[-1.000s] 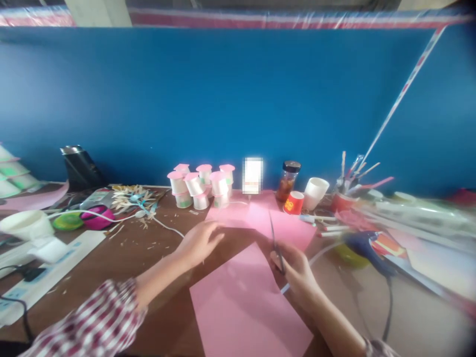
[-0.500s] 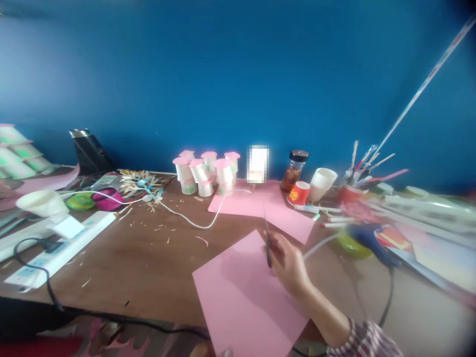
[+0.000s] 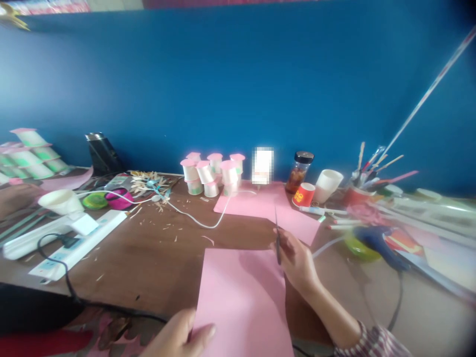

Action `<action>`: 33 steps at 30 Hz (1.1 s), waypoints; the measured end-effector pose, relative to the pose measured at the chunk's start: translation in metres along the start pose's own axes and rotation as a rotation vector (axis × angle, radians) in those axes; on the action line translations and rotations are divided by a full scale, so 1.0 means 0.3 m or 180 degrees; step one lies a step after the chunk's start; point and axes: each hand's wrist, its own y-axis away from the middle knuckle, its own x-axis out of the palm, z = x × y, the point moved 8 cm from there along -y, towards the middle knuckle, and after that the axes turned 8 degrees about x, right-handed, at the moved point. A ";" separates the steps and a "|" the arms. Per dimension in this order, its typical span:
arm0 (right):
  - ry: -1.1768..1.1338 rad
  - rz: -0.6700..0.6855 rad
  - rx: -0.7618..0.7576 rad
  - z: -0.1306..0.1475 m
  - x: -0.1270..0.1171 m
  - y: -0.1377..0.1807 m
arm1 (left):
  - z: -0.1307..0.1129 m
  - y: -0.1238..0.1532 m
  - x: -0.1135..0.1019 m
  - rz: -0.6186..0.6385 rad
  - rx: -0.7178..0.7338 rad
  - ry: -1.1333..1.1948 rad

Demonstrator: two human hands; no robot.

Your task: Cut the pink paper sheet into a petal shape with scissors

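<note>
My left hand [image 3: 182, 334] pinches the lower left edge of a pink sheet of paper [image 3: 241, 297], thumb on top. The sheet extends over the front of the brown table. My right hand [image 3: 297, 260] grips scissors [image 3: 277, 243] at the sheet's upper right corner, blades pointing up and away from me. Its fingers wrap round the dark handle. Beyond the scissors lies more pink paper [image 3: 253, 202], flat on the table. Several white paper cups with pink pieces on top [image 3: 210, 173] are stacked behind it.
A power strip [image 3: 80, 245] and black cable lie at left, near a co-worker's hand [image 3: 15, 198]. At the back stand a black flask [image 3: 104, 153], a jar of brown liquid [image 3: 299, 172] and a red cup [image 3: 304, 194]. A blue glue gun [image 3: 383, 245] lies at right.
The pink sheet has turned so its top edge lies almost level. My left hand has come further into view, holding its left edge. My right hand still holds the scissors.
</note>
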 end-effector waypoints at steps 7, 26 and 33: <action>0.0315 -0.0098 -0.0142 0.007 -0.011 -0.005 | -0.030 -0.168 -0.184 -0.0269 0.0309 -0.0387; 0.0575 0.0107 -0.0048 -0.009 0.030 -0.007 | -0.117 -0.394 -0.152 0.0060 0.0351 0.1642; 0.0600 0.0046 -0.0073 -0.016 0.024 -0.008 | -0.132 -0.480 -0.125 0.0676 0.0723 0.1326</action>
